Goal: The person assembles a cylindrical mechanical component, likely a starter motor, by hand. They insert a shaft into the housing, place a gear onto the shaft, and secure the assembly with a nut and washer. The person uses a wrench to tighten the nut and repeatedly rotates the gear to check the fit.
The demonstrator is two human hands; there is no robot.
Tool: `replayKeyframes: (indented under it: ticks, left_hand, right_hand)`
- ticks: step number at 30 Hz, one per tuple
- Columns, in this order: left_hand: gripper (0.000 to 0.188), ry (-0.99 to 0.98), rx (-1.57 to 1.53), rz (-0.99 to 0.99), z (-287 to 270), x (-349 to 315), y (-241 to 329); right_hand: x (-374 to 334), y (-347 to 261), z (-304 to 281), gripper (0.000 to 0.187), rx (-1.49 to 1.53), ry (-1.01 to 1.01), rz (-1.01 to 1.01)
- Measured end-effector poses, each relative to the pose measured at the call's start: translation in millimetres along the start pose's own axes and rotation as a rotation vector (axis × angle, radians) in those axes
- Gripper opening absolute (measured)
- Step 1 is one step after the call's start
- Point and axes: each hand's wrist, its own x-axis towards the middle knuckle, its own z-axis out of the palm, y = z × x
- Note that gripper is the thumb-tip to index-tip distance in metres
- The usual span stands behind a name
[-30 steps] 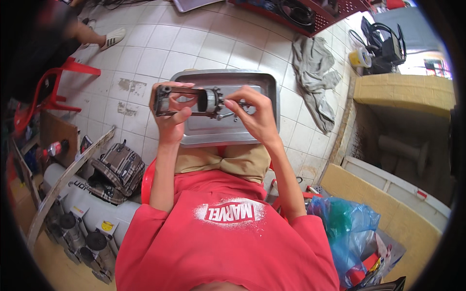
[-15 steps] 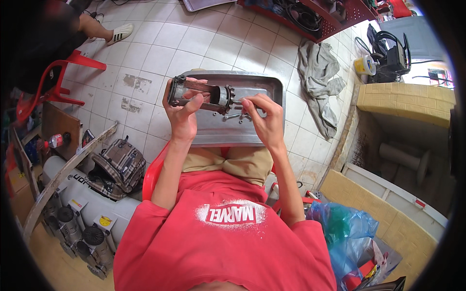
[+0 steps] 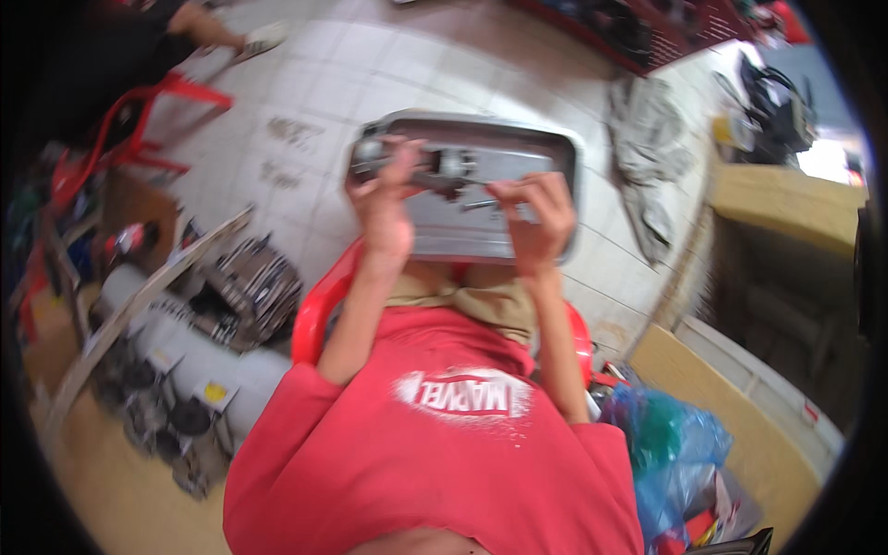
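Head view, left hand (image 3: 387,208) gripping metal part (image 3: 435,168) (blurred), right hand (image 3: 536,217) alongside

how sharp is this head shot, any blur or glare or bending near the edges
Head view: soft all over with motion blur, so the metal part gripped by the left hand and the thin piece at the right hand lack fine detail; the grey metal tray shows a mild sheen; a window at far right is blown out; floor tile lines bow toward the dark round rim.
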Motion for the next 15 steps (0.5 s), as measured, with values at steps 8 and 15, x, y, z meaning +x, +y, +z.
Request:
replayKeyframes:
  ticks: [8, 15]
  left_hand:
    - [0.041, -0.137, -0.090, 0.132, -27, 2, 13]
    - [0.052, -0.242, -0.120, 0.149, -23, 9, 9]
  right_hand:
    - [26, -37, -30, 0.028, 0.130, -0.272, 0.055]
    - [44, -170, -113, 0.016, 0.475, -0.282, -0.105]
